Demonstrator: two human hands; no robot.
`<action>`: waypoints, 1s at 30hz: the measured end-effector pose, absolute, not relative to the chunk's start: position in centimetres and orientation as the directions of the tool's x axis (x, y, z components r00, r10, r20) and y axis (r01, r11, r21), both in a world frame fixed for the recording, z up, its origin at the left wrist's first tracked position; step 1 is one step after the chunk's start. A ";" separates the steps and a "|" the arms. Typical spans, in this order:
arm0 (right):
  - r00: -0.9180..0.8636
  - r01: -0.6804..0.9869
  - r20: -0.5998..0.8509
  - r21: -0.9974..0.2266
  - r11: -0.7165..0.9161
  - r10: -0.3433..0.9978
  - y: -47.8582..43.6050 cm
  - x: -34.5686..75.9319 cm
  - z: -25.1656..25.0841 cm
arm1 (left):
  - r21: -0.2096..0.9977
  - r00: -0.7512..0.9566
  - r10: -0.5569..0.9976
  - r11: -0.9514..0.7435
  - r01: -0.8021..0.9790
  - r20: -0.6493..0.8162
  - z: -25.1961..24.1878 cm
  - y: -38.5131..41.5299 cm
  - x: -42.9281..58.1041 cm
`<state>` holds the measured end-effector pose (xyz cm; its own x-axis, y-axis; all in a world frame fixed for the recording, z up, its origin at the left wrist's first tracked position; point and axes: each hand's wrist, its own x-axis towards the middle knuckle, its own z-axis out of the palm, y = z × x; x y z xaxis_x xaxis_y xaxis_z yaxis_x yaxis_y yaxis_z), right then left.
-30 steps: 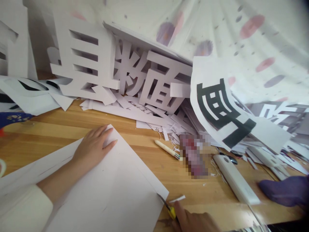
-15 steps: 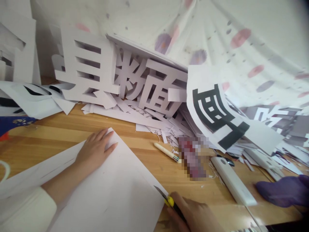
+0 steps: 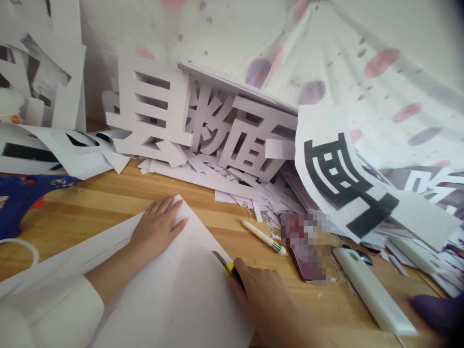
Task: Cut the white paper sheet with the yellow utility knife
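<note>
A large white board [image 3: 174, 285] lies on the wooden table [image 3: 97, 203], one corner pointing away from me. My left hand [image 3: 157, 227] rests flat on it near that far corner, fingers stretched out. In my right hand [image 3: 257, 290] is a yellow and black utility knife [image 3: 232, 269], its blade out over the board close to the right edge. Whether the blade touches the board I cannot tell. Just beyond my right hand lies a cream multicolour pen [image 3: 264, 237], with a phone [image 3: 304, 256], partly blurred out, beside it.
Cut-out white characters [image 3: 155, 111] stand along the back, with paper scraps [image 3: 232, 179] heaped before them. A sheet with a black printed character [image 3: 337, 174] leans at right. A blue glue gun [image 3: 21, 198] is at left, a white power strip [image 3: 373, 290] at right, near a purple object [image 3: 438, 309].
My right hand has carried the knife up and left, from the board's right corner to farther along its edge. My left hand stays on the board. The view has shifted slightly left.
</note>
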<state>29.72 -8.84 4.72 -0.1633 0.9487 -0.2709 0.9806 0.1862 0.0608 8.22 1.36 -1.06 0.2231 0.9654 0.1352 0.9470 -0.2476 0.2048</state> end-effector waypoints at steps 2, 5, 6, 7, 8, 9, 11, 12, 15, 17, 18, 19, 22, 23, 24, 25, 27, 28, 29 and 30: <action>-0.167 0.978 -0.274 0.072 0.194 0.947 -8.7 29.5 4.7 | 0.205 0.223 0.965 -0.248 0.947 0.136 -1.0 1.4 8.2; -0.182 0.974 -0.284 0.077 0.211 0.941 -8.6 29.4 4.7 | 0.197 0.222 0.964 -0.248 0.949 0.144 -0.9 1.4 8.3; -0.185 0.973 -0.284 0.079 0.215 0.941 -8.5 29.4 4.7 | 0.193 0.221 0.965 -0.246 0.950 0.140 -0.8 1.3 8.3; -0.187 0.973 -0.282 0.082 0.217 0.941 -8.5 29.4 4.7 | 0.191 0.221 0.966 -0.244 0.951 0.135 -0.8 1.3 8.3; -0.190 0.971 -0.282 0.085 0.222 0.940 -8.4 29.4 4.7 | 0.192 0.220 0.967 -0.242 0.951 0.127 -0.8 1.3 8.3; -0.194 0.970 -0.285 0.087 0.227 0.939 -8.4 29.3 4.7 | 0.194 0.221 0.968 -0.242 0.951 0.121 -0.7 1.3 8.3; -0.199 0.968 -0.298 0.091 0.235 0.934 -8.4 29.3 4.7 | 0.203 0.223 0.968 -0.244 0.949 0.118 -0.8 1.3 8.3; -0.197 0.968 -0.306 0.091 0.235 0.931 -8.5 29.3 4.7 | 0.207 0.224 0.967 -0.245 0.947 0.120 -0.8 1.3 8.3; -0.181 0.969 -0.322 0.103 0.224 0.929 -8.5 29.2 4.7 | 0.214 0.223 0.966 -0.248 0.945 0.134 -0.9 1.3 8.2; -0.170 0.970 -0.335 0.109 0.218 0.927 -8.4 29.2 4.7 | 0.215 0.221 0.966 -0.246 0.945 0.134 -1.0 1.3 8.2; -0.168 0.970 -0.339 0.109 0.216 0.926 -8.4 29.1 4.7 | 0.215 0.221 0.966 -0.246 0.945 0.133 -1.0 1.3 8.2; -0.169 0.970 -0.340 0.106 0.217 0.925 -8.4 29.1 4.7 | 0.213 0.220 0.967 -0.244 0.946 0.132 -1.0 1.3 8.2; -0.179 0.970 -0.326 0.100 0.222 0.928 -8.5 29.1 4.7 | 0.208 0.219 0.967 -0.243 0.947 0.131 -0.9 1.2 8.3; -0.185 0.969 -0.320 0.099 0.227 0.929 -8.5 29.2 4.7 | 0.206 0.219 0.967 -0.242 0.948 0.130 -0.9 1.2 8.3; -0.190 0.968 -0.318 0.099 0.231 0.929 -8.6 29.2 4.7 | 0.204 0.218 0.967 -0.242 0.949 0.130 -0.9 1.2 8.3; -0.193 0.967 -0.319 0.100 0.235 0.928 -8.6 29.2 4.7 | 0.202 0.218 0.967 -0.242 0.949 0.132 -0.9 1.2 8.3; -0.194 0.966 -0.319 0.103 0.238 0.928 -8.6 29.1 4.7 | 0.200 0.220 0.965 -0.246 0.948 0.142 -0.9 1.3 8.3; -0.193 0.966 -0.318 0.105 0.237 0.928 -8.6 29.1 4.7 | 0.202 0.222 0.964 -0.249 0.947 0.147 -1.0 1.3 8.3; -0.190 0.966 -0.317 0.109 0.235 0.929 -8.5 29.1 4.7 | 0.205 0.223 0.963 -0.251 0.946 0.150 -1.0 1.3 8.3; -0.188 0.966 -0.318 0.111 0.234 0.929 -8.5 29.0 4.7 | 0.208 0.223 0.963 -0.252 0.945 0.152 -1.1 1.3 8.3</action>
